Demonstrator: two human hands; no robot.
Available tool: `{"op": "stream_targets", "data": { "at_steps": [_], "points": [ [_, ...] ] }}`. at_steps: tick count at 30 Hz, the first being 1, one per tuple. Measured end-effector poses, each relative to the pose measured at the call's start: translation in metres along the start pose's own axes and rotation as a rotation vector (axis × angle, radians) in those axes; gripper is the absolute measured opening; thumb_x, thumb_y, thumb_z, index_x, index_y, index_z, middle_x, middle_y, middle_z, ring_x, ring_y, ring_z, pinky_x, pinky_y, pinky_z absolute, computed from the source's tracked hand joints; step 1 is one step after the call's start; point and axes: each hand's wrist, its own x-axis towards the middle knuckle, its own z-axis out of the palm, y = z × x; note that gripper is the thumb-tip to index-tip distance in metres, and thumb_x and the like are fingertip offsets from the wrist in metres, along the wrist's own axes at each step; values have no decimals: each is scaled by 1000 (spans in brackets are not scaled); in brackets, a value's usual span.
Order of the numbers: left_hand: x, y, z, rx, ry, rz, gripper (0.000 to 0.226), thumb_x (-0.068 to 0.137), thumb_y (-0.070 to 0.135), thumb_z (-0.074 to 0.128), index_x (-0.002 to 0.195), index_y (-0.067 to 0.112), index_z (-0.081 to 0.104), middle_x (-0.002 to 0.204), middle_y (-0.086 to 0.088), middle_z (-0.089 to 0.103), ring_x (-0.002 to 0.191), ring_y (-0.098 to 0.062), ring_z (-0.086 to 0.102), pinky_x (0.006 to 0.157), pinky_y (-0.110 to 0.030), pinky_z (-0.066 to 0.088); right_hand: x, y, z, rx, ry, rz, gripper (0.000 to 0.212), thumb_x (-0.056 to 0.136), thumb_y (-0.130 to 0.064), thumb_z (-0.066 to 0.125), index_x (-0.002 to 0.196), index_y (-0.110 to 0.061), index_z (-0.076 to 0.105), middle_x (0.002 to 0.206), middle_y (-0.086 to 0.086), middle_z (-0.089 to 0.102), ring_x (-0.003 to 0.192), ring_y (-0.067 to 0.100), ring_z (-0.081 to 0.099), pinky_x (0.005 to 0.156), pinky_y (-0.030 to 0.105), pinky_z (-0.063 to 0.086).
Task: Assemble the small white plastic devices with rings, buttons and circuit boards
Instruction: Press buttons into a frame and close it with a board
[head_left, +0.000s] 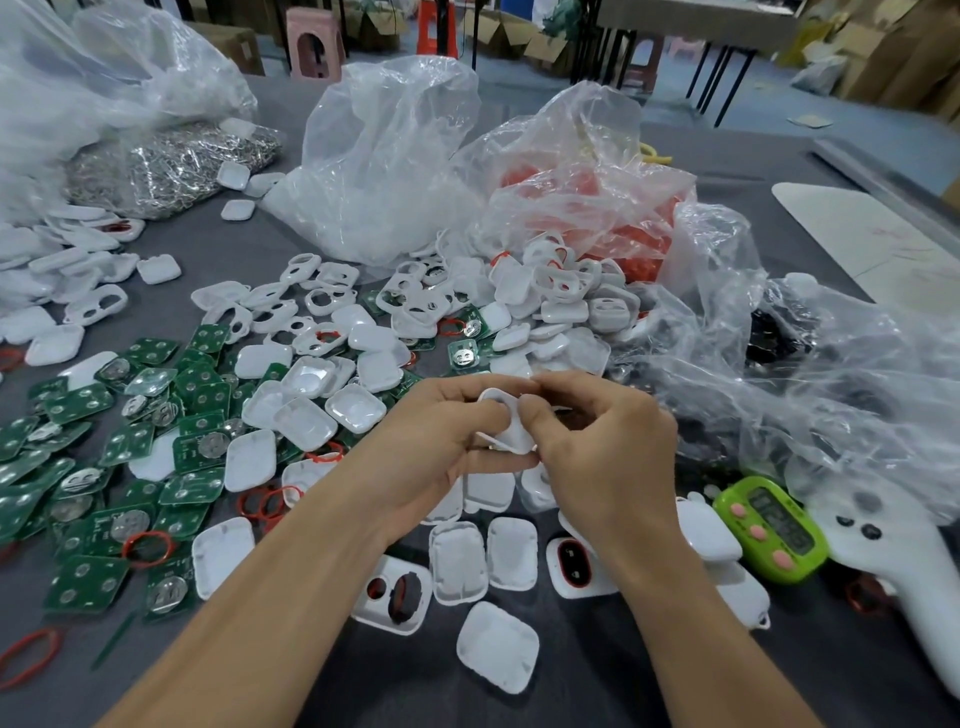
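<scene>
Left hand (436, 441) and right hand (597, 457) both pinch one shell (506, 423), fingers curled round it, mid-table (597, 675); shell white, glossy, rounded-square, oval cutout near top edge.

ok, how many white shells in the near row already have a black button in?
2. First shell lies near centre at the front; second shell lies to its right, slightly farther back. More may be hidden.

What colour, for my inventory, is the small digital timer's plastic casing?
Lime green casing, pink buttons; head view.
</scene>
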Motion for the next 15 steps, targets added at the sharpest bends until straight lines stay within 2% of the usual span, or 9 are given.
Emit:
{"op": "stream_targets", "data": {
  "at_steps": [4,6,10,12,15],
  "points": [
    [0,1,4,8,57,12,38,93,-15,45,106,-1,78,111,-28,73,98,-31,75,77,-34,63,2,2,-2,96,-4,64,15,91,-37,73,101,-31,81,81,-17,76,78,6,73,73,39,63],
    [1,1,3,-9,92,12,36,93,-14,46,106,-2,77,114,-29,72,105,-37,73,76,-34,63,2,2,-4,135,24,88,15,89,-39,74,100,-31,80,80,-18,76,76,7,74,71,40,64],
    [2,0,2,-100,121,18,42,94,-12,42,90,2,81,103,-22,76,94,-30,76,74,-35,64,0,0,-5,29,132,38,9,85,-38,76,81,-30,77,69,-21,71,66,3,70,65,36,61],
    [4,0,2,-119,126,25,41,94,-11,41,95,1,80,108,-21,76,100,-30,75,75,-35,64,0,-2,-4,17,59,26,13,83,-40,77,76,-29,75,65,-17,70,63,7,69,65,37,59],
    [5,0,1,-56,90,47,40,92,-6,42,104,4,78,113,-16,77,105,-25,74,79,-30,62,-1,-6,-1,27,-60,34,12,82,-40,80,82,-29,78,65,-14,71,65,8,68,68,37,57]
  ]
}}
